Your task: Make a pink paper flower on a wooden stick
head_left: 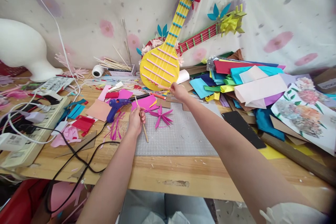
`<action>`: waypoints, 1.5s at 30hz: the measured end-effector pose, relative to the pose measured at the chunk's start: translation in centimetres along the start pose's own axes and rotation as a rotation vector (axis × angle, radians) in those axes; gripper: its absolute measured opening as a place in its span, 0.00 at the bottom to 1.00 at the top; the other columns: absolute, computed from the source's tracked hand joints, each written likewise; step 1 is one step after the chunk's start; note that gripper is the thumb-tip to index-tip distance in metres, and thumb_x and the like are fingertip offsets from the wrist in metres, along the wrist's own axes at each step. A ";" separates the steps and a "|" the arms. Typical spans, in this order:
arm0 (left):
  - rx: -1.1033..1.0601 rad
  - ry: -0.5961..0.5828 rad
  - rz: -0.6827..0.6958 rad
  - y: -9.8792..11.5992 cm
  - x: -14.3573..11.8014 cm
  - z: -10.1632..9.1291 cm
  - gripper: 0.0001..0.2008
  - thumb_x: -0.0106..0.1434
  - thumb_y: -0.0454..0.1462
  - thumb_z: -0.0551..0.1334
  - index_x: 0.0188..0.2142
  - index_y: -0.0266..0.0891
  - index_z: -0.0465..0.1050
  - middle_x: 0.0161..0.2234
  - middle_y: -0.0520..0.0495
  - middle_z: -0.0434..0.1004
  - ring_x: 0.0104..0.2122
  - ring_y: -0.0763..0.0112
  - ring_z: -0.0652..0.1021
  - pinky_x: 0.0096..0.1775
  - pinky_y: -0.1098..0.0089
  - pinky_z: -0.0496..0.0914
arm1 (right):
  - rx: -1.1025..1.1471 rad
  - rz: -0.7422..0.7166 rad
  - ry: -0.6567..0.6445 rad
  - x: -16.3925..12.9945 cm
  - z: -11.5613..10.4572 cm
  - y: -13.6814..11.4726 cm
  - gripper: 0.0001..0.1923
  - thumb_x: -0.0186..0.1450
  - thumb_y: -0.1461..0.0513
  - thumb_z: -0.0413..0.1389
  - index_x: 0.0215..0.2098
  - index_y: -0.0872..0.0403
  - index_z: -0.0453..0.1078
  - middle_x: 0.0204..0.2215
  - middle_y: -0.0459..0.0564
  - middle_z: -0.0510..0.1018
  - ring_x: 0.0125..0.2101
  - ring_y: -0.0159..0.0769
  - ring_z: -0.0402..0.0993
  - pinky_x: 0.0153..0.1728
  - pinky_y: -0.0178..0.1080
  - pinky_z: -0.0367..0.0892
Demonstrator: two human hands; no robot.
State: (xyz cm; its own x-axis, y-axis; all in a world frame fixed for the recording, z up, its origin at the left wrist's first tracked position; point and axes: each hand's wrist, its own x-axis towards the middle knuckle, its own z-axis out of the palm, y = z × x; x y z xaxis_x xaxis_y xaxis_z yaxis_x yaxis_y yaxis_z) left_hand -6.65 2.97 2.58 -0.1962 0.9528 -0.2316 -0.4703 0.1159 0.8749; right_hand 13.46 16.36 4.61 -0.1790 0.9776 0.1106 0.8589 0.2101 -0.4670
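Note:
My left hand (135,120) is closed around a thin wooden stick (145,134), which slants over the left part of a grey cutting mat (183,136). Just right of that hand, a magenta paper flower (160,115) with long pointed petals lies on the mat. My right hand (179,91) reaches to the far side, its fingers closed at the foot of a yellow lute-like craft instrument (159,64). A thin pale-pink piece (164,87) shows at those fingertips; whether they grip it is hard to make out. A blue glue gun (115,108) lies left of my left hand.
Several coloured foam and paper sheets (252,80) pile up at the right, beside a black phone (244,129). On the left are a power strip (36,129), loose black cable (75,152) and a white foam head (21,49). A box of sticks (122,70) stands behind.

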 end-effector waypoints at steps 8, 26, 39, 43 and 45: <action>-0.041 -0.011 -0.013 0.1 0.3 -0.2 0.11 0.57 0.41 0.56 0.25 0.35 0.64 0.13 0.59 0.53 0.10 0.86 0.55 0.11 0.83 0.46 | 0.832 0.193 -0.237 -2.0 -2.6 2.6 0.07 0.61 0.60 0.54 0.32 0.56 0.65 0.31 0.51 0.78 0.20 0.24 0.68 0.20 0.27 0.63; 0.041 -0.201 -0.211 1.2 0.1 -0.7 0.06 0.57 0.31 0.51 0.33 0.34 0.65 0.15 0.58 0.54 0.10 0.86 0.53 0.10 0.84 0.45 | 0.330 0.192 0.043 -4.0 -0.6 3.8 0.10 0.57 0.61 0.52 0.35 0.56 0.71 0.30 0.48 0.77 0.30 0.32 0.70 0.31 0.34 0.63; -0.009 -0.459 -0.393 3.1 -0.5 -0.5 0.08 0.60 0.37 0.55 0.37 0.35 0.67 0.14 0.61 0.46 0.10 0.87 0.48 0.11 0.84 0.45 | 0.263 0.308 0.044 -5.8 -6.0 10.4 0.09 0.57 0.59 0.53 0.31 0.56 0.70 0.24 0.48 0.74 0.21 0.28 0.63 0.26 0.34 0.61; 0.198 -0.474 -0.374 5.1 -0.4 1.7 0.07 0.58 0.37 0.58 0.28 0.35 0.65 0.13 0.61 0.48 0.10 0.87 0.50 0.12 0.84 0.45 | 0.486 0.320 0.009 -6.0 -5.7 9.9 0.08 0.56 0.60 0.54 0.31 0.58 0.69 0.24 0.48 0.73 0.21 0.26 0.64 0.26 0.33 0.64; 0.268 -0.395 -0.306 5.9 0.3 3.1 0.12 0.56 0.35 0.59 0.21 0.36 0.58 0.13 0.60 0.49 0.10 0.88 0.51 0.12 0.83 0.44 | 0.598 0.323 -0.026 -6.1 -5.6 9.2 0.08 0.56 0.61 0.55 0.33 0.58 0.69 0.26 0.49 0.73 0.23 0.26 0.67 0.27 0.33 0.65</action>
State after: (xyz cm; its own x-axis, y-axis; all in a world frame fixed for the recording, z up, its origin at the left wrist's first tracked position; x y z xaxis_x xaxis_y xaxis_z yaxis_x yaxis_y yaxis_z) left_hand -6.78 4.81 8.97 0.2755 0.8914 -0.3600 -0.2098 0.4212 0.8824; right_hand 25.09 12.26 4.55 0.0241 0.9908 -0.1331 0.4599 -0.1292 -0.8785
